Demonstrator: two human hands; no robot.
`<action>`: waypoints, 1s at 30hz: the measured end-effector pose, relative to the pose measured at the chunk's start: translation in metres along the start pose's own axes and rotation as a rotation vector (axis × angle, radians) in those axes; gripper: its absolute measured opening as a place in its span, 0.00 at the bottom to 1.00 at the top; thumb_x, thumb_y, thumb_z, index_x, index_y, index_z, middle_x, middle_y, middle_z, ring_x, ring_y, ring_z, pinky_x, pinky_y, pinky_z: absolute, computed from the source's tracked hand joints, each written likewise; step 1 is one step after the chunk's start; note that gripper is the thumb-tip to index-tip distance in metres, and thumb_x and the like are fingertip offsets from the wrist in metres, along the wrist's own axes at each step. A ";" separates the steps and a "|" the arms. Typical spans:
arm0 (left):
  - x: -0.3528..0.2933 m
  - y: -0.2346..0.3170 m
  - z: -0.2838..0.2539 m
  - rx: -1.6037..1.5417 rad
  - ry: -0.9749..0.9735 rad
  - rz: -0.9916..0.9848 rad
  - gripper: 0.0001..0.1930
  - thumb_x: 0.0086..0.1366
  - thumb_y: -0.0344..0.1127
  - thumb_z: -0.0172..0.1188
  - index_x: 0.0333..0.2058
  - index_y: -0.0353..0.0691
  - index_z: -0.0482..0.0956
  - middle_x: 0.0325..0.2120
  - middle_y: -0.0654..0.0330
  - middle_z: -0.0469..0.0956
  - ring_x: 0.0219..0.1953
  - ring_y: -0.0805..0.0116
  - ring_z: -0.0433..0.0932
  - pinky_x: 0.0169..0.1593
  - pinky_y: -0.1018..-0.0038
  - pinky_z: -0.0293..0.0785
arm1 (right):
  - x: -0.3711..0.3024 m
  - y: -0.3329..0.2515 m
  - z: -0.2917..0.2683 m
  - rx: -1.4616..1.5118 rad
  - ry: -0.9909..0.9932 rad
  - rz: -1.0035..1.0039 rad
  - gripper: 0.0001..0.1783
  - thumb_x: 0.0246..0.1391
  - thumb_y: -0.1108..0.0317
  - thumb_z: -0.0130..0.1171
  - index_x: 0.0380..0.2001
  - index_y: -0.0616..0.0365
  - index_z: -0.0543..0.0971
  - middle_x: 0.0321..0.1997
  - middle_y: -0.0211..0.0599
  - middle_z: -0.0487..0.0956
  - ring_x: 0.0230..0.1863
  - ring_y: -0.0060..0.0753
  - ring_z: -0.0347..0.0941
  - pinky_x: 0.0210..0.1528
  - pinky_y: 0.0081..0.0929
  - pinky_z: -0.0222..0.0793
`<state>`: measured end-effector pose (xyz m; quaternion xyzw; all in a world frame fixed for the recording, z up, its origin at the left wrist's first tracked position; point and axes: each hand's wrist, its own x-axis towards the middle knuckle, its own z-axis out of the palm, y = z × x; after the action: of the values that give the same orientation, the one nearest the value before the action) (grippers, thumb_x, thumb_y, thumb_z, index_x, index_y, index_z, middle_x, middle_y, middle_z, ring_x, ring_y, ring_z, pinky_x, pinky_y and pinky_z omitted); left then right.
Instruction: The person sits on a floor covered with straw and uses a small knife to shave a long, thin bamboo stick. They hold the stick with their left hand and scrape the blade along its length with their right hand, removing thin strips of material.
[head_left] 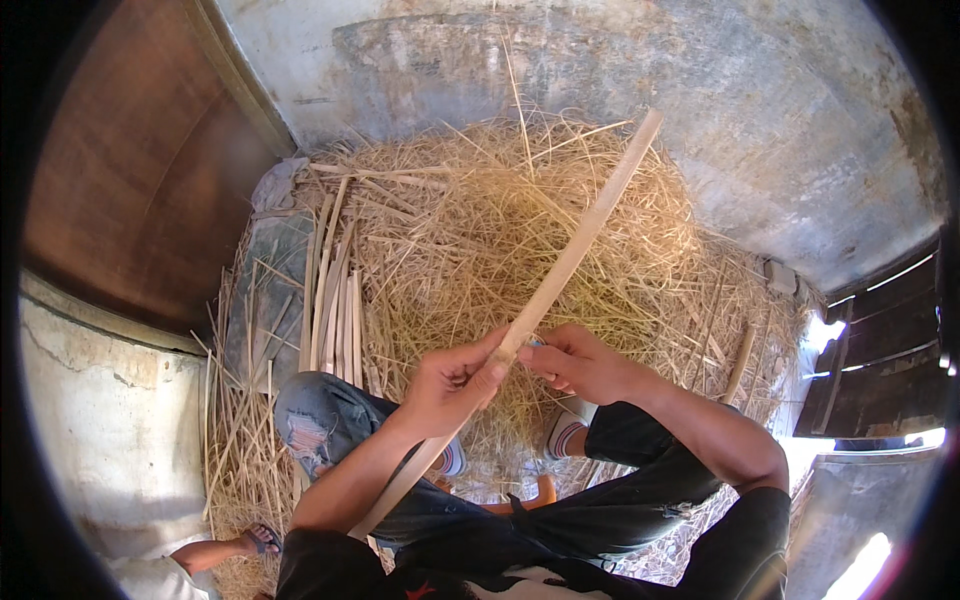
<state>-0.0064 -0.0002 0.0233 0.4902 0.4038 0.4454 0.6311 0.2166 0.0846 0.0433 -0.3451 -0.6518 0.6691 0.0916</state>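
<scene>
A long pale strip of split bamboo or wood [585, 235] runs slantwise from my lap up to the far right. My left hand [447, 382] is closed around it near the middle. Just to the right, my right hand [588, 364] is closed in a pinch beside the strip. A small bluish-grey piece shows at its fingertips; most of it is hidden by the fingers, so its kind is unclear. Beneath both hands lies a big heap of thin curly shavings [470, 235].
Several flat strips [335, 300] lie at the left, by a grey slab [265, 290]. A stained wall [720, 130] stands behind the heap, a brown panel [150, 170] at the left. Another person's sandalled foot [262, 540] is at lower left. Part of an orange-brown seat [545, 490] shows between my legs.
</scene>
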 end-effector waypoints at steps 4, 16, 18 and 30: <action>-0.001 0.002 0.001 0.037 -0.035 0.024 0.26 0.76 0.34 0.57 0.68 0.36 0.66 0.23 0.72 0.70 0.24 0.85 0.64 0.27 0.82 0.61 | -0.005 -0.005 -0.005 0.107 -0.153 0.032 0.29 0.68 0.46 0.56 0.19 0.57 0.74 0.15 0.22 0.65 0.20 0.18 0.60 0.23 0.27 0.55; 0.002 -0.003 -0.018 -0.064 0.045 0.011 0.25 0.78 0.39 0.51 0.69 0.37 0.64 0.23 0.71 0.67 0.22 0.83 0.64 0.25 0.82 0.60 | -0.012 -0.020 -0.009 -0.550 0.220 -0.287 0.17 0.54 0.60 0.73 0.36 0.59 0.78 0.21 0.31 0.70 0.25 0.21 0.65 0.26 0.26 0.60; 0.001 -0.003 -0.017 -0.099 0.029 -0.005 0.25 0.78 0.38 0.52 0.69 0.37 0.64 0.23 0.71 0.68 0.22 0.84 0.64 0.25 0.82 0.60 | -0.010 -0.024 -0.005 -0.560 0.495 -0.257 0.18 0.51 0.62 0.75 0.38 0.58 0.78 0.22 0.30 0.70 0.25 0.20 0.65 0.26 0.24 0.60; 0.008 -0.006 0.010 0.120 0.102 0.082 0.28 0.74 0.36 0.59 0.69 0.35 0.64 0.31 0.68 0.77 0.27 0.83 0.70 0.31 0.81 0.69 | -0.010 -0.015 0.019 -0.300 0.448 -0.197 0.13 0.58 0.59 0.71 0.36 0.59 0.85 0.16 0.19 0.67 0.20 0.12 0.58 0.22 0.21 0.57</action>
<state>0.0061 0.0038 0.0184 0.5202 0.4408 0.4702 0.5603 0.2076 0.0653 0.0595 -0.4290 -0.7374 0.4601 0.2457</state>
